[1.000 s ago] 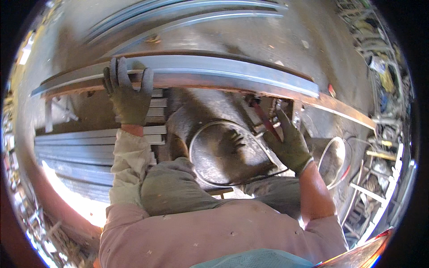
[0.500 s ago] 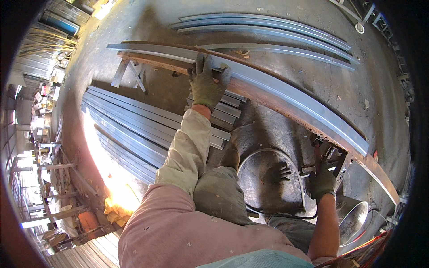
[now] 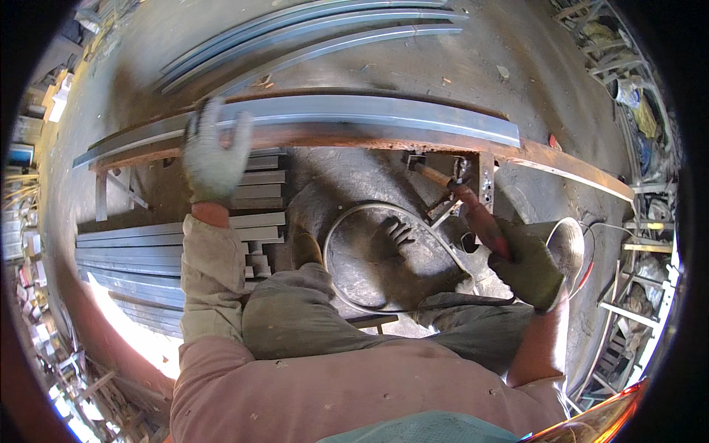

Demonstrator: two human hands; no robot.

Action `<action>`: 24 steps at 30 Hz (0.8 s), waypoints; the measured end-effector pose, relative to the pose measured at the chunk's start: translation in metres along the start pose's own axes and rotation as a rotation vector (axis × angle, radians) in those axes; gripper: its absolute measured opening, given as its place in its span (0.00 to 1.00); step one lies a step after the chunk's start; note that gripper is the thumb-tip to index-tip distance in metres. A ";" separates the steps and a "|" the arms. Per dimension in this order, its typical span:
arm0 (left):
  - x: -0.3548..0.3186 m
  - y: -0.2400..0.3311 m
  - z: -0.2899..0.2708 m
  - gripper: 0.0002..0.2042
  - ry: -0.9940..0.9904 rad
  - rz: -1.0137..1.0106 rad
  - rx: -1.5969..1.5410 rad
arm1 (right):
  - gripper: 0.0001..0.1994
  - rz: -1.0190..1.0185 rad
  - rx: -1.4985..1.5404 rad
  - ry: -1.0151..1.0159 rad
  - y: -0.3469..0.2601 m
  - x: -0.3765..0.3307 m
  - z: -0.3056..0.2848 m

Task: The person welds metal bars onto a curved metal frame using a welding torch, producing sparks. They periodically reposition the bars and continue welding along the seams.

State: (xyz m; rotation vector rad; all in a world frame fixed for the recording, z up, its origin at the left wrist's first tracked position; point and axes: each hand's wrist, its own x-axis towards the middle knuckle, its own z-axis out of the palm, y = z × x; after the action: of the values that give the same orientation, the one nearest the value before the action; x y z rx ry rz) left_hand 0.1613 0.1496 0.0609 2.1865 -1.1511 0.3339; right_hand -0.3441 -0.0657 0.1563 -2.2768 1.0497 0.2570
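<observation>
A long grey metal channel (image 3: pixel 384 112) lies along a rusty steel beam (image 3: pixel 325 137) that crosses in front of me. My gloved left hand (image 3: pixel 216 155), blurred by motion, is over the left part of the channel with its fingers stretched and the thumb apart. Whether it touches the metal I cannot tell. In my gloved right hand (image 3: pixel 530 266) is a hammer (image 3: pixel 473 210), gripped by its reddish, worn handle. The hammer's dark head is just below the beam's near edge, beside an upright steel leg (image 3: pixel 485 177).
Several grey channels (image 3: pixel 317 29) lie on the floor beyond the beam. More metal profiles (image 3: pixel 133 255) are stacked at the left, near my leg. A pale hose loop (image 3: pixel 340 221) is on the floor before me. A metal bucket-like container (image 3: pixel 567 247) stands by my right hand.
The view has turned, so the beam now runs more level. My left hand has moved toward the channel's left end. The hammer in my right hand now shows clearly.
</observation>
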 end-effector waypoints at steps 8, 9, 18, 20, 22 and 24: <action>-0.025 0.145 0.077 0.25 -0.442 0.555 -0.007 | 0.26 0.125 0.879 0.242 0.033 0.005 -0.017; -0.026 0.147 0.086 0.26 -0.449 0.546 0.008 | 0.26 0.147 0.917 0.293 0.032 0.005 -0.019; -0.023 0.166 0.107 0.26 -0.546 0.505 0.150 | 0.24 0.151 1.129 0.363 0.063 0.017 -0.023; -0.024 0.166 0.106 0.26 -0.539 0.524 0.098 | 0.24 0.183 1.177 0.390 0.058 0.024 -0.023; -0.029 0.163 0.109 0.25 -0.498 0.520 0.080 | 0.23 0.228 1.216 0.411 0.052 0.029 -0.026; -0.025 0.166 0.108 0.25 -0.533 0.495 0.046 | 0.22 0.166 1.243 0.388 0.058 0.032 -0.031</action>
State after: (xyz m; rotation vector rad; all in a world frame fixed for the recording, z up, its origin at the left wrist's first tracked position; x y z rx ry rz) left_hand 0.0056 0.0280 0.0356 2.0617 -2.0004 -0.0323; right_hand -0.3679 -0.1328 0.1418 -1.1122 1.1129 -0.6426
